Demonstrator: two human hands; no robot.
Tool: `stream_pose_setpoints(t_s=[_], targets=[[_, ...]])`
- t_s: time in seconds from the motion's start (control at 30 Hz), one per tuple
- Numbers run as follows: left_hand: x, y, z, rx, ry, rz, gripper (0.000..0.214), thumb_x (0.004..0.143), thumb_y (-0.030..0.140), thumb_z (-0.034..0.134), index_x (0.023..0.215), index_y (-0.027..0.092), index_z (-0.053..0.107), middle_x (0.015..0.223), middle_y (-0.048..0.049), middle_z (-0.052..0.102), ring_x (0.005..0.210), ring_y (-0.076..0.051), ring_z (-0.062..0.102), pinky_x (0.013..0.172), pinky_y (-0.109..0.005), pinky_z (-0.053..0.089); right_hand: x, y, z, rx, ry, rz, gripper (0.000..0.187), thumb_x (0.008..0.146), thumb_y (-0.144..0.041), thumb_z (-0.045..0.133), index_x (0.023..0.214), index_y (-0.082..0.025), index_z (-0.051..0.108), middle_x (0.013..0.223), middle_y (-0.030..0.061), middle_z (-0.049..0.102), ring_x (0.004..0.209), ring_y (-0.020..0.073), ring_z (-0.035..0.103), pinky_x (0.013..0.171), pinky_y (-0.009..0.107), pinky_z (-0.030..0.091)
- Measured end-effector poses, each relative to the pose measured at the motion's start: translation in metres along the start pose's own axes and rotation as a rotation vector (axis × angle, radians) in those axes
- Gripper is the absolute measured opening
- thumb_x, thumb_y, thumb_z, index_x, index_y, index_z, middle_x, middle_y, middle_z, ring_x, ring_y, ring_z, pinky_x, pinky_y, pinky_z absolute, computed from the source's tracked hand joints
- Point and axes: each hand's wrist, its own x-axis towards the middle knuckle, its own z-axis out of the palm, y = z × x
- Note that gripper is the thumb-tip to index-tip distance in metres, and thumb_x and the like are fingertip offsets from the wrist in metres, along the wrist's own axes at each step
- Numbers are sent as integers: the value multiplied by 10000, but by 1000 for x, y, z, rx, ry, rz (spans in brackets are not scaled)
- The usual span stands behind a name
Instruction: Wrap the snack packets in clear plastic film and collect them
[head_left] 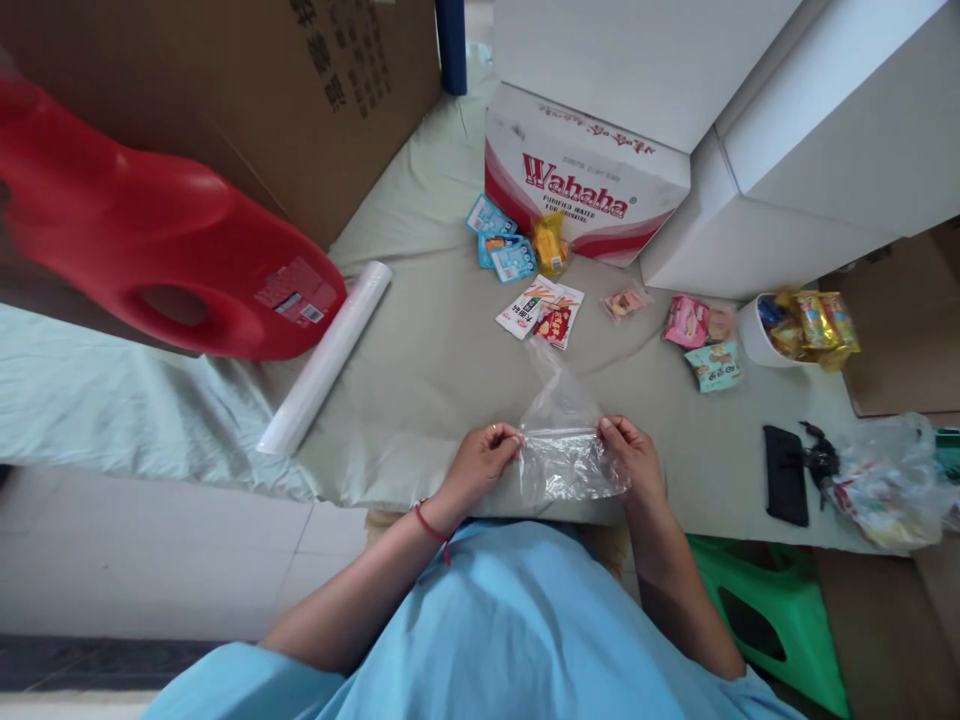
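A clear plastic bag (570,465) is stretched between my hands near the table's front edge. My left hand (484,460) pinches its left side, and my right hand (631,452) grips the right side. A narrower part of the bag runs away from me toward two snack packets (540,308), one white and one red and white. Behind these lie several blue sachets (512,258) and a yellow-wrapped snack (550,243). A small clear-wrapped snack (625,301) rests to their right. Farther right are a pink packet (686,321) and a mint-green packet (714,367).
A white plastic roll (326,360) lies at the left beside a big red jug (172,240). Behind stands a Wahaha carton (585,180). To the right are a white tub (759,335) of snacks, a black phone-like object (785,475) and a filled plastic bag (892,485). A green stool (810,610) stands below.
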Motion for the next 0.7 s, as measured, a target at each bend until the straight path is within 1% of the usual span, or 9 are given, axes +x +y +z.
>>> stream_pose_setpoints(t_s=[0.07, 0.13, 0.23, 0.33, 0.4, 0.5, 0.6, 0.63, 0.7], targets=[[-3, 3, -1, -28, 4, -24, 254, 769, 448, 649, 747, 195, 649, 591, 44, 554, 551, -117, 463, 547, -247, 354, -2, 3, 2, 21, 7, 8, 534, 661, -693, 839, 783, -206, 658, 657, -33, 594, 542, 115, 431, 518, 260, 350], [-5, 8, 1, -66, 21, -40, 283, 768, 477, 659, 736, 198, 624, 656, 21, 600, 624, -135, 547, 577, -245, 416, -4, 5, 5, 36, 6, 4, 519, 688, -684, 831, 799, -205, 665, 656, -38, 591, 540, 110, 425, 515, 252, 347], [-4, 18, 6, -170, 34, -116, 444, 793, 637, 664, 881, 206, 604, 846, -23, 689, 776, -181, 664, 654, -275, 513, -5, 6, 7, 40, -22, -38, 473, 736, -651, 819, 800, -208, 668, 657, -42, 578, 556, 111, 431, 531, 248, 352], [3, 25, 8, -160, 36, -179, 622, 787, 781, 634, 1039, 217, 560, 897, -42, 710, 752, -197, 687, 630, -293, 512, -7, 3, 4, -6, -79, -101, 431, 785, -628, 790, 793, -213, 678, 650, -38, 560, 586, 123, 458, 575, 256, 383], [10, 26, 8, -7, 65, -125, 620, 765, 748, 689, 1054, 213, 571, 835, -25, 696, 695, -189, 658, 597, -280, 466, -9, 1, 1, -60, -138, -144, 417, 817, -623, 768, 791, -214, 691, 660, -29, 567, 614, 132, 483, 608, 264, 406], [18, 25, 6, 254, 132, 72, 404, 797, 593, 709, 873, 206, 621, 688, 15, 611, 647, -166, 568, 596, -270, 395, -13, 1, -7, -156, -237, -162, 429, 845, -638, 744, 795, -214, 704, 667, -20, 572, 635, 138, 500, 620, 268, 413], [19, 21, 6, 278, 165, 175, 344, 890, 516, 591, 736, 209, 592, 599, 42, 499, 585, -141, 460, 581, -268, 342, -12, 3, -17, -243, -390, -82, 488, 852, -690, 727, 786, -207, 712, 658, -12, 574, 633, 140, 511, 618, 274, 427], [17, 19, 7, 264, 158, 188, 347, 910, 513, 567, 750, 207, 603, 590, 50, 478, 569, -136, 436, 575, -267, 333, -10, 3, -20, -247, -416, -49, 515, 847, -718, 721, 798, -206, 721, 680, -1, 601, 650, 147, 537, 630, 281, 451], [13, 15, 9, 259, 124, 223, 363, 936, 523, 547, 823, 196, 658, 595, 52, 481, 564, -136, 425, 577, -266, 333, -3, 1, -23, -194, -394, -6, 560, 828, -767, 714, 912, -215, 753, 818, 38, 698, 757, 183, 630, 694, 311, 523]])
